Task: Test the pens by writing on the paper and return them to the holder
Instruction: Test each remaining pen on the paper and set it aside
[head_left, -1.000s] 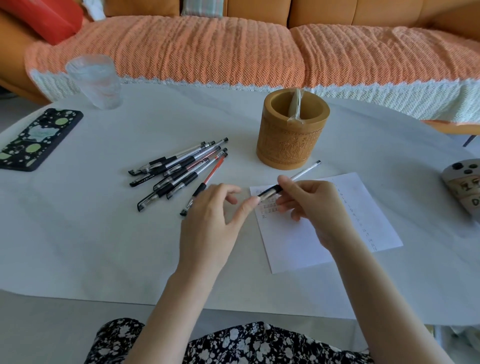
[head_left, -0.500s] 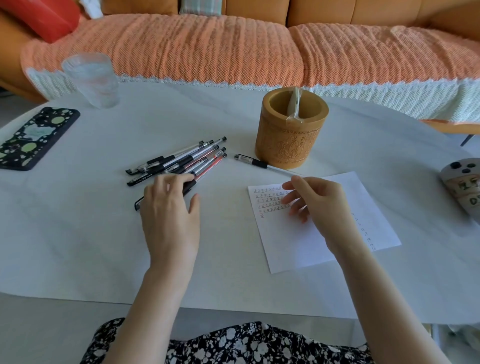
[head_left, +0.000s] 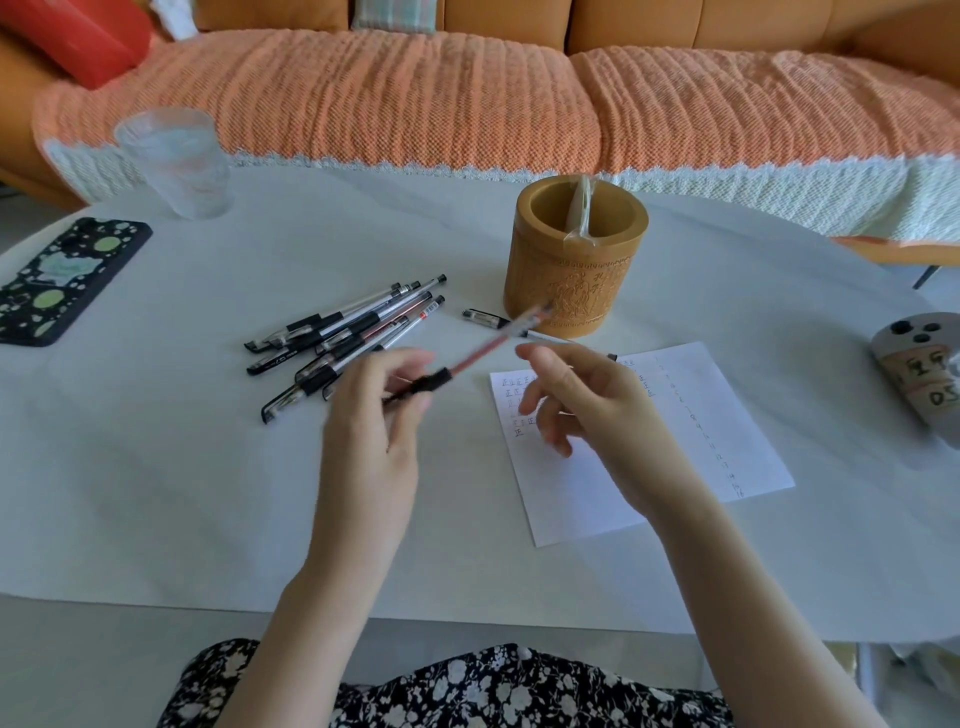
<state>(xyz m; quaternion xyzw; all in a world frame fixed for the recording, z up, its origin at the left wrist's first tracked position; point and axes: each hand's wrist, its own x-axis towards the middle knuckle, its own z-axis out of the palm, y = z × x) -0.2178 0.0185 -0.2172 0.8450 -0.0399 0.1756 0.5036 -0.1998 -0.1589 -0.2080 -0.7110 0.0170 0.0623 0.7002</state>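
Observation:
My left hand (head_left: 374, 431) grips a red-ink pen (head_left: 483, 351) by its black grip end, lifted off the table and slanting up-right toward the holder. My right hand (head_left: 576, 410) hovers over the white paper (head_left: 675, 457), fingers spread, holding nothing, just right of the pen's barrel. The paper bears rows of small written marks at its upper left. A carved bamboo holder (head_left: 574, 260) stands upright behind the paper, with a clear wrapped item inside. One black pen (head_left: 488, 318) lies on the table at the holder's foot. A pile of several pens (head_left: 343, 338) lies to the left.
A phone in a black patterned case (head_left: 57, 280) lies at the far left, with a clear glass (head_left: 174, 161) behind it. A grey gadget with dark buttons (head_left: 924, 374) sits at the right edge. An orange-covered sofa (head_left: 467, 98) runs behind the white table (head_left: 156, 493).
My right hand laid the black pen down by the holder. My left hand went to the pile, took a red-ink pen and lifted it toward my right hand.

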